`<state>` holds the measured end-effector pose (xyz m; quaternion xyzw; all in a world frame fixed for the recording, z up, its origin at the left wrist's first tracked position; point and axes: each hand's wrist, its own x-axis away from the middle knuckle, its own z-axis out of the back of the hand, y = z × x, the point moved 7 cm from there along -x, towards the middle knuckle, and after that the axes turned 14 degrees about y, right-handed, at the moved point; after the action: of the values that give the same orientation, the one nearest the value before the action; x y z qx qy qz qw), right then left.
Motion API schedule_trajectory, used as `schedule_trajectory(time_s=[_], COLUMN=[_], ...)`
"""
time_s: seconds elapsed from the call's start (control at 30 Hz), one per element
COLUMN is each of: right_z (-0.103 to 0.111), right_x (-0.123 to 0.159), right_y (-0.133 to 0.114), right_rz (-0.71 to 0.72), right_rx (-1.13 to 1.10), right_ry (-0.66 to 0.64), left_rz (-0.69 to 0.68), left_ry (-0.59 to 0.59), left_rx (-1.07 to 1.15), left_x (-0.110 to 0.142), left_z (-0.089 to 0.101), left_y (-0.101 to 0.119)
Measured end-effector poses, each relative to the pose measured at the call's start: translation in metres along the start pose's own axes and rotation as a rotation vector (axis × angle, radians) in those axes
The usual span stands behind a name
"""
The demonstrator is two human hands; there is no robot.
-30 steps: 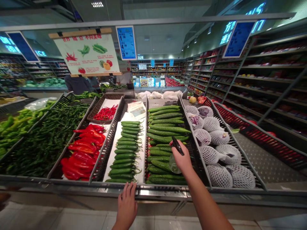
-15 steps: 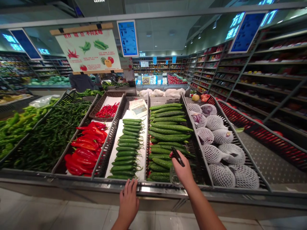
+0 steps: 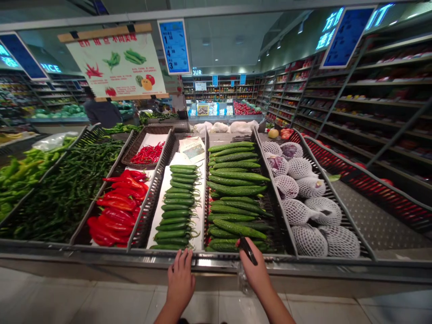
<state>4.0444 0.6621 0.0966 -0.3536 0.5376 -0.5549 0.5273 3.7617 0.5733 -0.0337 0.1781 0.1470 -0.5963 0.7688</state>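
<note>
Spray bottle, gripped in your right hand, now sits lower, at the bench edge, exposing more cucumbers; left hand rests empty.

- spray bottle: black top, clear body
- front rail: shiny silver-grey
- cucumbers: dark green, pale specks
- short green peppers: plain mid-green, on a white sheet
- long peppers: glossy solid red
- small chilies: brighter red, in a brown woven basket
- thin peppers: very dark green
- far-left peppers: light yellow-green
- netted vegetables: white diamond mesh, purple showing through on some
- crates: black slotted sides, grey rims
- price signs: blue, white borders
- poster: pale cream, red lettering, red and green vegetable pictures
- floor tiles: light grey, darker joint lines
</note>
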Motion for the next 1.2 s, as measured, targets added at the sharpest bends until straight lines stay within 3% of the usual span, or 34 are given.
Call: schedule_trajectory(time_s=[0.13,0.4,0.7,1.0,1.2], right_z=[-0.003,0.034,0.007,0.044,0.027], right_x=[0.012,-0.003,0.024,0.004,0.023], right_y=[0.012,0.030,0.026,0.042,0.041], right_rz=[-0.026,-0.070,-0.078,-0.149,-0.131], right_rx=[-0.004,0.016,-0.031,0.030,0.007], right_ry=[0.006,0.121,-0.012,0.115,0.035], left_rz=[-0.011,-0.007,-0.021,-0.023,-0.023], left_ry=[-0.038,-0.042,-0.024,-0.022,-0.029], left_rx=[0.033,0.002,-0.028,-0.011,-0.025], left_x=[-0.001,-0.004,-0.002,-0.002,-0.002], left_z=[0.000,0.005,0.001,0.002,0.001], left_y=[-0.003,0.000,-0.002,0.000,0.001])
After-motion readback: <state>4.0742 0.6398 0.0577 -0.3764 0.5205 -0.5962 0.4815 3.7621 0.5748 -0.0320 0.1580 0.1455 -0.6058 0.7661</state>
